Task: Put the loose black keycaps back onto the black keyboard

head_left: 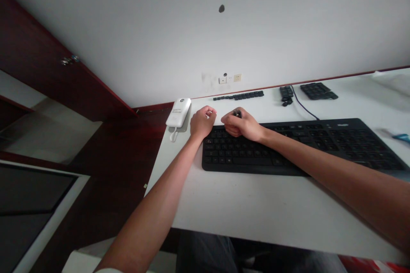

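Note:
A black keyboard lies across the white desk. My left hand rests at the keyboard's upper left corner, fingers curled in a loose fist; what it holds, if anything, is hidden. My right hand sits just to its right over the top key rows, fingers pinched on a small dark keycap. The two hands nearly touch.
A white power bank with a short cable lies at the desk's left edge. Behind the keyboard sit a row of loose black keycaps, a small keycap pile and a black key cluster. A blue object lies far right.

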A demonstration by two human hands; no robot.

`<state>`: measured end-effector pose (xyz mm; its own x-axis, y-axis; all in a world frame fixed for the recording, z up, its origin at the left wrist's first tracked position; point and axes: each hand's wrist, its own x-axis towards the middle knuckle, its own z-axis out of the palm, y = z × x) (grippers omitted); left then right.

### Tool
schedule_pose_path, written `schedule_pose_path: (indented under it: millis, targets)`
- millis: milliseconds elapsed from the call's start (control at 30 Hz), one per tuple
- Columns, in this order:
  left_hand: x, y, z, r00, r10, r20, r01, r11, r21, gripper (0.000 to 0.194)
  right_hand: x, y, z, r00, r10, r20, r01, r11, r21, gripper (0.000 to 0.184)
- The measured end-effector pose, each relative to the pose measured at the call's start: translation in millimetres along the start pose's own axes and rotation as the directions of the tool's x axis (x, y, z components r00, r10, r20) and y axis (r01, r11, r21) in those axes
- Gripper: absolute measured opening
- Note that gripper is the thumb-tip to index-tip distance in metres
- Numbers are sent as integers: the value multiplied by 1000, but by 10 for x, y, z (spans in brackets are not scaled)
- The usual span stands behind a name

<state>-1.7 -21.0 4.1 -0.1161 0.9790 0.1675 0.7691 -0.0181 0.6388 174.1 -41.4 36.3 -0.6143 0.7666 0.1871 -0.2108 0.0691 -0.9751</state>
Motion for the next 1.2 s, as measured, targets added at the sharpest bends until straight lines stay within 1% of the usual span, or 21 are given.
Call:
schedule_pose_path:
  millis: [133,300,467,600,767,900,1033,1200]
  targets:
    - [0,-9,3,1000,8,-7,-8,1000,-13,17,1,8,-5,999,-21,-24,19,998,-63,46]
    - [8,-13,4,1000,5,-8,-5,1000,-14,16,13,9,-17,999,0,-42,-1,1000,-14,47]
    - [3,9,-10,1000,-1,-3,1,1000,-2,16,24,8,-48,997,-31,-68,28,999,-38,49]
    - [-6,20,-17,1000,2,-6,-2,1000,0,17,44,2,-107,995,-27,-100,27,1000,-7,50]
    - [-10,24,-15,1000,3,-3,-3,1000,0,17,59,8,-143,993,-27,-115,21,998,-51,49]
    - [-4,14,-7,1000,7,-12,-7,1000,1,17,60,-61,-107,987,-15,-160,20,999,31,49]
    - [0,6,-3,1000,2,-21,-2,1000,6,16,38,-141,-39,992,-29,-122,38,997,73,49]
    - [-7,14,-11,1000,-2,-9,2,1000,6,15,9,-88,23,996,-36,-80,36,999,-2,48]
